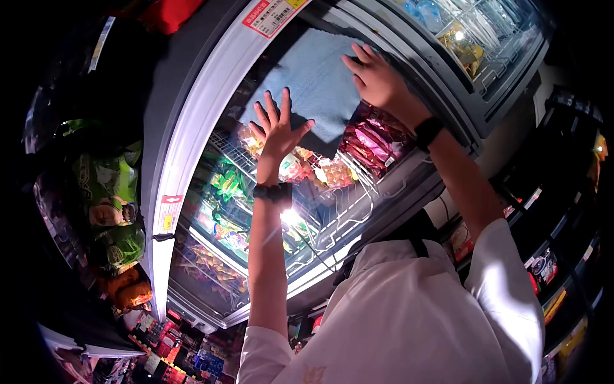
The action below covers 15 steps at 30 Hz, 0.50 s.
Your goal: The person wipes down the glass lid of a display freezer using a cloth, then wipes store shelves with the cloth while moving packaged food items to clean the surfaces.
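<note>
A blue-grey cloth (313, 77) lies spread over the glass lid (320, 211) of a chest freezer. My left hand (278, 131) rests on the cloth's lower left part, its fingers spread wide. At the upper right edge of the cloth, my right hand (378, 80) lies with fingers apart and pointing left; its palm side is hidden. Dark bands circle both wrists. Through the glass show dark red packets (377, 137) and several bagged foods in wire baskets.
The freezer's pale frame (192, 115) curves along the left, bearing price labels (265, 18). A second freezer section (473, 38) stands at the upper right. Green snack bags (115, 185) hang at the left. Dark shelves with goods (543, 265) line the right. A bright light reflects off the glass.
</note>
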Tool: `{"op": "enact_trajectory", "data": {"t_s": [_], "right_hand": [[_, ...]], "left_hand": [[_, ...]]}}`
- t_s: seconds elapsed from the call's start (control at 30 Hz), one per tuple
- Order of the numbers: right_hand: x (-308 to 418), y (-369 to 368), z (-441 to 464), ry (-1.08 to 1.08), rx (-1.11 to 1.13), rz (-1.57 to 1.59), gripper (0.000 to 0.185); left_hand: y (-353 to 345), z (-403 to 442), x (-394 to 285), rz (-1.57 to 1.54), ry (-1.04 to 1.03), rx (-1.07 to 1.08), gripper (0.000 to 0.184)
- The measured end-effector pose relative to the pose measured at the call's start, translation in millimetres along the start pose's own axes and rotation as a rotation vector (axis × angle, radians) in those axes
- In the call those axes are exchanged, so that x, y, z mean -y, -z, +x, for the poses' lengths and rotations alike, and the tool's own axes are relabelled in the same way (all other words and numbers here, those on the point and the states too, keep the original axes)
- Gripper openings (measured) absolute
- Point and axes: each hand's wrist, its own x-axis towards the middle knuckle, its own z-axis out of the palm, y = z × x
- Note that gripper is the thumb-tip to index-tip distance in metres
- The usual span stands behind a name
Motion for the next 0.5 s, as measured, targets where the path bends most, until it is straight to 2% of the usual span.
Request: {"op": "enact_trajectory", "data": {"t_s": [0.07,0.13,0.17,0.23,0.3,0.37,0.4,0.43,0.5], "right_hand": [[-1,-16,30,-0.044,0.108,-0.106,0.045],[3,-43,54,-0.030,0.071,-0.140,0.046],[6,-54,65,-0.015,0.032,-0.180,0.046],[17,-65,88,-0.009,0.100,-0.175,0.048],[25,-72,98,0.002,0.177,-0.158,0.049],[32,-80,101,-0.012,0.232,-0.159,0.048],[40,-65,99,-0.020,0.359,-0.096,0.052],[40,-66,89,-0.017,0.363,-0.092,0.052],[36,-65,70,0.168,0.226,-0.068,0.052]], "left_hand": [[-2,5,1,-0.013,0.010,-0.038,0.109],[-9,11,1,-0.026,0.000,-0.186,0.107],[-11,14,3,-0.027,-0.001,-0.187,0.107],[-10,18,1,-0.032,0.010,-0.265,0.105],[-8,23,4,-0.021,0.018,-0.270,0.103],[-3,28,9,-0.017,0.034,-0.189,0.101],[2,27,6,-0.036,0.035,-0.187,0.096],[0,26,8,-0.038,0.040,-0.184,0.096],[-2,27,11,-0.066,-0.004,-0.245,0.093]]}}
